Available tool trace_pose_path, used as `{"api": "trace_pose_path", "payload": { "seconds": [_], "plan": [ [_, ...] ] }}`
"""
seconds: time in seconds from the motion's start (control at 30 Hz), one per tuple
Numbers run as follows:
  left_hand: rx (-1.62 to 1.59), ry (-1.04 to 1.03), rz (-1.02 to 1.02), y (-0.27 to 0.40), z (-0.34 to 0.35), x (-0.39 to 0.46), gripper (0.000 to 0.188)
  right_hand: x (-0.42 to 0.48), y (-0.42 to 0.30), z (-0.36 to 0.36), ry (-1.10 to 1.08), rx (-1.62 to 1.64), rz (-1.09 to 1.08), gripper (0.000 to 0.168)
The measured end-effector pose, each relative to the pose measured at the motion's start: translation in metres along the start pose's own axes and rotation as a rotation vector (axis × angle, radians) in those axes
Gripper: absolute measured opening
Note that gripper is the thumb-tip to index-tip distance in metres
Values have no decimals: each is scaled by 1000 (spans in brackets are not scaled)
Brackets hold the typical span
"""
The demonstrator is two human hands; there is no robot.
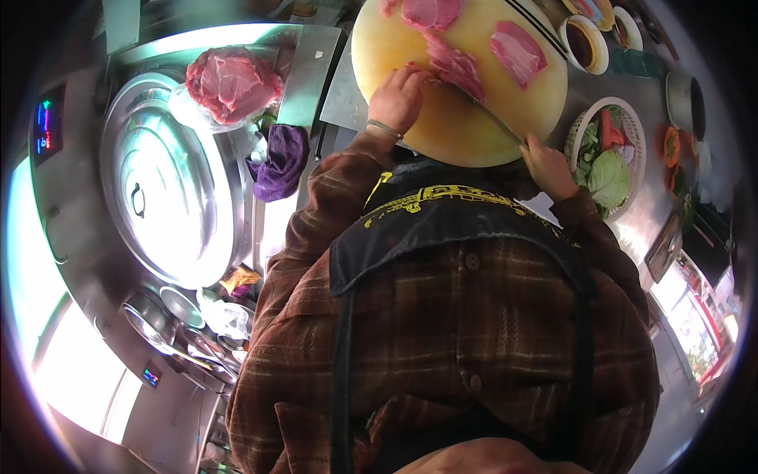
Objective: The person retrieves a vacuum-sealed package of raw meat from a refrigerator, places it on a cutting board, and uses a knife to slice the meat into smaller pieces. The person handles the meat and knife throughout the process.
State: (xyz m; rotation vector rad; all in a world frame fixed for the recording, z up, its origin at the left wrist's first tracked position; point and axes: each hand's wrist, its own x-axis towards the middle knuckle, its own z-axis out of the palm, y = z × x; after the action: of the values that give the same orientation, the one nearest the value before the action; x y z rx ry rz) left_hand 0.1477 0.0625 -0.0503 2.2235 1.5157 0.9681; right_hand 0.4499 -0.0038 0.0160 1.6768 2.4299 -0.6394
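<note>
A round, yellowish cutting board (414,130) lies before me. My right hand (546,163) is closed round the handle end of a knife (500,121), whose blade slants up and left to a piece of raw meat (459,68). At the blade's far end my left hand (401,92) has its fingertips down on the board at the meat's edge; whether they grip anything is hard to tell. Another slab of meat (518,53) lies on the right of the board, and a further piece (432,12) lies at its top.
Left of the board are a large metal lid (172,189), a big chunk of raw meat (234,83) on plastic and a purple cloth (281,166). To the right stand a white basket (638,127) of vegetables and a bowl of dark sauce (583,44). Chopsticks (539,26) cross the board's upper right edge.
</note>
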Motion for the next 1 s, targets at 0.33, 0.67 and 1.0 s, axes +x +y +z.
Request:
{"api": "trace_pose_path", "payload": {
  "seconds": [0.33, 0.67, 1.0],
  "plan": [
    [49, -215, 378, 21, 23, 28, 42, -65, 39, -6, 78, -119, -36, 16],
    [150, -302, 403, 29, 26, 12, 21, -89, 31, 11, 206, 180, 238, 16],
    [226, -237, 236, 42, 10, -25, 42, -72, 23, 12, 208, 341, 223, 18]
  ]
}}
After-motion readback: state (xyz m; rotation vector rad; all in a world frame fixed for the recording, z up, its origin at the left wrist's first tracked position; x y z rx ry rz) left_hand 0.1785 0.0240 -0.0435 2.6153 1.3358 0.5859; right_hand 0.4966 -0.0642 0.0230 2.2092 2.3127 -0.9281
